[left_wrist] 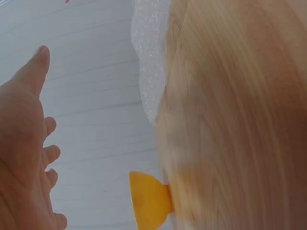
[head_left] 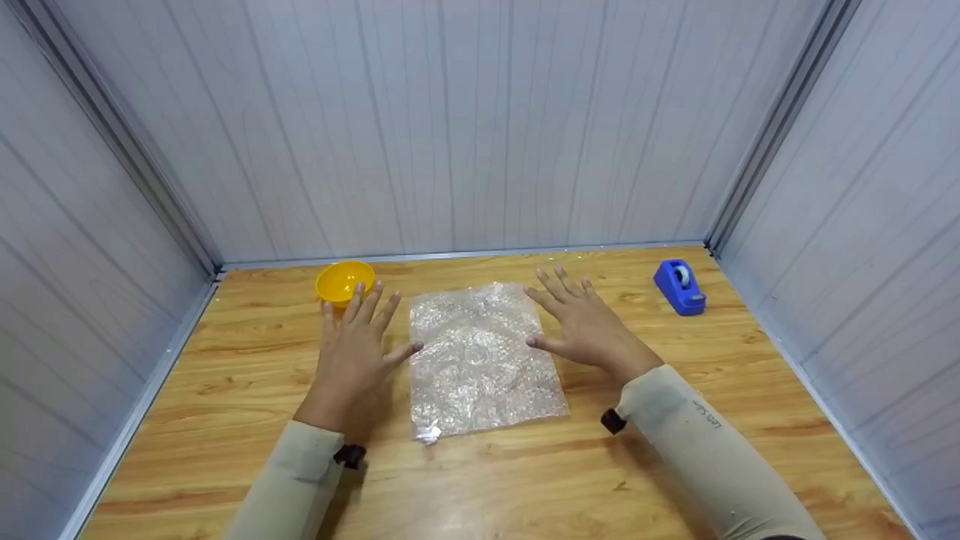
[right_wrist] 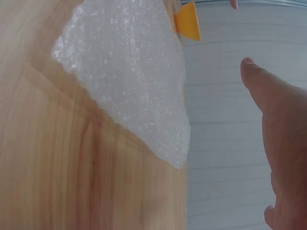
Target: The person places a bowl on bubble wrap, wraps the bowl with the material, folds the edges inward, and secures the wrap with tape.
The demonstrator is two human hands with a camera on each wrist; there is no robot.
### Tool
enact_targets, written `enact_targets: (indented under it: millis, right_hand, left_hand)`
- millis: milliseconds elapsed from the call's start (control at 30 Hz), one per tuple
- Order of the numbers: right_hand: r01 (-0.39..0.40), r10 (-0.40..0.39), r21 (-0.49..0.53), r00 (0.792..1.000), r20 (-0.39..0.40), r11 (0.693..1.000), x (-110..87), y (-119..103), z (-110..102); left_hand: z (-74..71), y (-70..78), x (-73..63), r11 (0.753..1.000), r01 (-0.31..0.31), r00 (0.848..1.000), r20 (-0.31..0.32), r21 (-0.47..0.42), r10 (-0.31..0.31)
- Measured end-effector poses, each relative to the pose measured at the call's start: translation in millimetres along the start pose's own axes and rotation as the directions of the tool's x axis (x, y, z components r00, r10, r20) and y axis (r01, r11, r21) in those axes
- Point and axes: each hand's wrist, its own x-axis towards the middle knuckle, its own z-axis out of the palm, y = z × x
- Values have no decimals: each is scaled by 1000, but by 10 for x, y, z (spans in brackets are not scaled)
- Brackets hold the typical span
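A sheet of clear bubble wrap (head_left: 484, 367) lies flat on the wooden table, slightly crinkled. My left hand (head_left: 354, 356) hovers at its left side with fingers spread, holding nothing. Just beyond those fingertips stands a small yellow bowl (head_left: 339, 281), partly covered by them in the head view; the left wrist view shows the bowl (left_wrist: 147, 201) from the side on a narrow foot. On the other side, my right hand (head_left: 589, 326) is held above the sheet's right edge, fingers spread and empty. Both wrist views show the palms raised off the table.
A blue tape dispenser (head_left: 679, 287) with a roll of tape stands at the back right of the wooden table (head_left: 247, 420). Pale panel walls (head_left: 480, 135) enclose the table at the back, left and right.
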Motion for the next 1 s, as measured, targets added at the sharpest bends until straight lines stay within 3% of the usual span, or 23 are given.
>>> enact_targets:
  millis: [267,733,867,1000]
  right_hand:
    - [24,-22,-36,999,45,999,47,-45,154]
    - [7,-9,34,997,73,999,76,-41,301]
    - [21,-23,35,997,67,999,104,-34,313]
    - [39,-40,17,996,79,999,138,-27,349]
  left_hand:
    - [-39,-152,164,999,35,999,23,-6,-35]
    - [-93,-475,555,984,160,985,84,-80,-153]
    - [-95,-581,645,974,197,979,80,-109,-189]
    - [-71,-700,662,949,259,965,85,-181,-247]
